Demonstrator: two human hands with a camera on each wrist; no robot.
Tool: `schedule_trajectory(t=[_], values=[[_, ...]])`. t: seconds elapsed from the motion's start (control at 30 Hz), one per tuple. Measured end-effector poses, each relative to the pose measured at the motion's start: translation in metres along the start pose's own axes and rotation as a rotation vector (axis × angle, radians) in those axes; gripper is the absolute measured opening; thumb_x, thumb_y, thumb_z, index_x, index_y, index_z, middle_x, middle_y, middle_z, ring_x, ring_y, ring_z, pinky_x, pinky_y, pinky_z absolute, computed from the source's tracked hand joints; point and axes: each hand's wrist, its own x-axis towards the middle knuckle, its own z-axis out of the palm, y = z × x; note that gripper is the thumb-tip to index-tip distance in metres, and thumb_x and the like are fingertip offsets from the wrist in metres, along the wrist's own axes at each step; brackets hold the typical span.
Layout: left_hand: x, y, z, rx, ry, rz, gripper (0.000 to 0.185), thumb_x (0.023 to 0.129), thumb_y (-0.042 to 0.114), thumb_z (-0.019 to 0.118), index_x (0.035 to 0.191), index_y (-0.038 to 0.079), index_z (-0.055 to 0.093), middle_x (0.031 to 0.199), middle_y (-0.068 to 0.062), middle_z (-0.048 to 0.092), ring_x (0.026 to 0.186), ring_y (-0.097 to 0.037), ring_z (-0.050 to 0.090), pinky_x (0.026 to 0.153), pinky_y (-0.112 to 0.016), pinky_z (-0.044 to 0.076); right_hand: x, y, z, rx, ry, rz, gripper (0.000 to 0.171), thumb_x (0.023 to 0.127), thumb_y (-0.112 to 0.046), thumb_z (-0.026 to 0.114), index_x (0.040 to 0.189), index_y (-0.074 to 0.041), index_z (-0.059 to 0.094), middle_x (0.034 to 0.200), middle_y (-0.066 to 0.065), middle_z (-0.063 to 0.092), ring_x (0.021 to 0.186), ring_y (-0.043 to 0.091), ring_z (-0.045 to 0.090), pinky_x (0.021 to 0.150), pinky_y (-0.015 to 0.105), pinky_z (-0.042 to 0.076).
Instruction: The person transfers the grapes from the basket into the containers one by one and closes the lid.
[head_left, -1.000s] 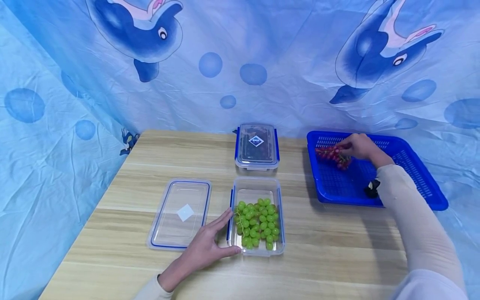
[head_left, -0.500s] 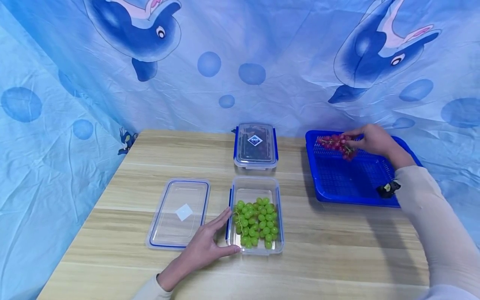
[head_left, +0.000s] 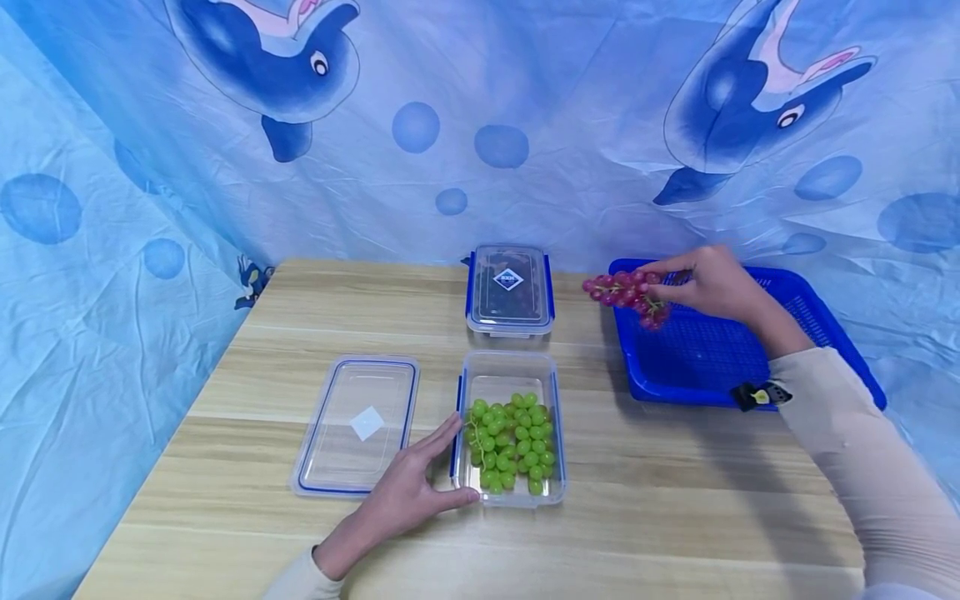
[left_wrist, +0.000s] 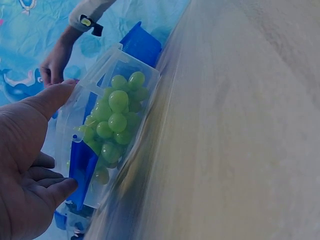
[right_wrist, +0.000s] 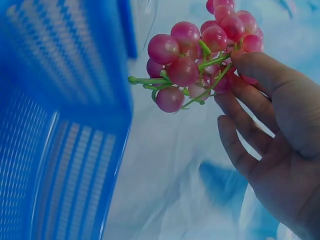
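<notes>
My right hand [head_left: 716, 283] pinches a bunch of red grapes [head_left: 626, 292] between thumb and fingers, held up over the left rim of a blue basket [head_left: 637, 367]. In the right wrist view green stems stick out of the red grapes [right_wrist: 182, 70], and the basket's slotted wall [right_wrist: 75, 170] stands to the left. My left hand [head_left: 412, 483] rests against a clear container [head_left: 513, 367], its thumb at the front corner and its fingers spread along the left side. Green grapes [head_left: 513, 446] lie inside that container; the left wrist view shows them through its wall.
Left of the container, a clear lid [head_left: 360, 425] with a blue seal lies flat on the wooden table [head_left: 637, 533]. Behind stands a closed container [head_left: 510, 292] with blue clips, its contents dark. A blue dolphin-print curtain [head_left: 570, 183] hangs at the table's back.
My right hand has lifted the red grapes out of the basket and carried them left, past its left rim. My left hand has stayed at the container.
</notes>
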Motion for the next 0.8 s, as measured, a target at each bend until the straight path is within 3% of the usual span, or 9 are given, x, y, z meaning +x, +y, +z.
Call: schedule_trajectory(t=[0.17, 0.43, 0.57, 0.7, 0.8], values=[[0.000, 0.000, 0.000, 0.002, 0.001, 0.003, 0.103, 0.075, 0.049, 0.088, 0.155, 0.005, 0.040, 0.163, -0.010, 0.033, 0.144, -0.036, 0.041, 0.118, -0.052, 0.034, 0.008, -0.028, 0.015, 0.069, -0.054, -0.053, 0.026, 0.089, -0.015, 0.081, 0.114, -0.010, 0.080, 0.087, 0.004, 0.077, 0.044, 0.002, 0.028, 0.040, 0.022, 0.027], [0.000, -0.001, 0.001, -0.006, 0.006, 0.015, 0.106, 0.075, 0.060, 0.083, 0.155, 0.004, 0.040, 0.163, -0.008, 0.033, 0.144, -0.035, 0.042, 0.118, -0.051, 0.034, 0.021, -0.064, 0.043, 0.146, -0.125, -0.131, 0.024, 0.092, -0.022, 0.079, 0.114, -0.015, 0.080, 0.063, -0.008, 0.062, 0.045, 0.002, 0.024, 0.042, 0.022, 0.026], [0.000, -0.001, 0.001, -0.004, 0.006, 0.021, 0.106, 0.075, 0.060, 0.083, 0.155, 0.005, 0.040, 0.163, -0.008, 0.033, 0.145, -0.034, 0.041, 0.118, -0.051, 0.035, 0.026, -0.077, 0.058, 0.221, -0.152, -0.132, 0.022, 0.093, -0.021, 0.078, 0.114, -0.017, 0.080, 0.077, -0.003, 0.076, 0.041, 0.001, 0.021, 0.040, 0.022, 0.027], [0.000, -0.001, 0.001, -0.002, 0.007, 0.027, 0.105, 0.075, 0.059, 0.083, 0.155, 0.005, 0.040, 0.163, -0.009, 0.033, 0.145, -0.034, 0.041, 0.118, -0.050, 0.035, 0.030, -0.086, 0.074, 0.260, -0.168, -0.161, 0.022, 0.092, -0.015, 0.077, 0.114, -0.015, 0.080, 0.099, 0.005, 0.079, 0.043, 0.003, 0.031, 0.040, 0.022, 0.033], [0.000, -0.002, 0.001, -0.002, 0.008, 0.025, 0.105, 0.075, 0.060, 0.083, 0.155, 0.005, 0.040, 0.163, -0.009, 0.033, 0.145, -0.034, 0.041, 0.118, -0.050, 0.035, 0.034, -0.093, 0.086, 0.262, -0.171, -0.184, 0.022, 0.091, -0.015, 0.077, 0.113, -0.013, 0.080, 0.101, 0.005, 0.079, 0.050, 0.003, 0.047, 0.048, 0.021, 0.045]])
